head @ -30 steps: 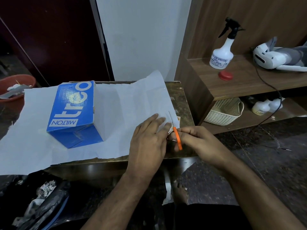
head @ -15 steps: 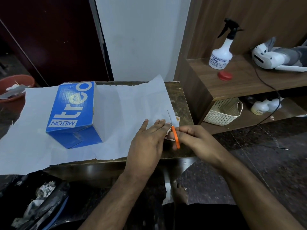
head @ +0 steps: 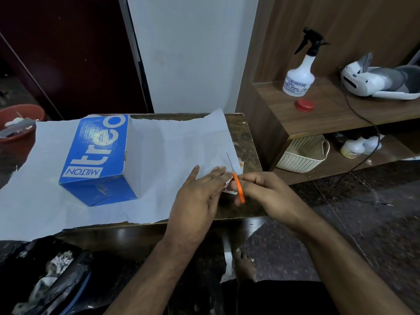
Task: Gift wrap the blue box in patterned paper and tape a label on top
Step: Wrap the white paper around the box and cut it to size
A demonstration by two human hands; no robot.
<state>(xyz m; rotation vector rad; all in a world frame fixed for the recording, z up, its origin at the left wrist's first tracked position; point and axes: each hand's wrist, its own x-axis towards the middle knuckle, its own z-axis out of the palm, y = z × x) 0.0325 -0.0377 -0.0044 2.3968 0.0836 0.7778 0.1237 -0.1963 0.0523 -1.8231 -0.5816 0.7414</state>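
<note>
Red tub (head: 21,123) off the desk's left edge, scraps inside. Dark bag (head: 52,278) with crumpled stuff on the floor below the desk's front left corner. Paper (head: 159,160) lies spread white side up over most of the desk (head: 244,142), overhanging the left edge and front left corner; its right edge runs near the desk's right edge. Pattern not visible from this side. Box (head: 97,155), blue with "MILTON treo" print, sits on the paper toward the desk's left half, closer to the back edge, one corner pointing at the front edge. Well apart from both hands.

Left hand (head: 197,198) lies flat on the paper near the front right corner, fingers straight and together, fingertips pressing the paper right beside the scissors (head: 238,187). Grip relaxed, holding nothing. Scissors have orange handles, thin blade pointing toward the back edge along the paper's right edge. Blades look together, hard to tell. Right hand (head: 268,194) has fingers curled round the orange handles, grip clamped on them, at the desk's front right corner. Small white scrap under the handles, partly hidden.

Right of the desk: wooden shelf (head: 336,114) with spray bottle (head: 297,76), red cap (head: 304,105) just in front of it, white headset (head: 375,81) at the far right with a black cable running down. Lower shelf holds a cream basket (head: 302,155) and small white bottles (head: 356,147). A bare foot (head: 245,262) on the floor below the front edge.
</note>
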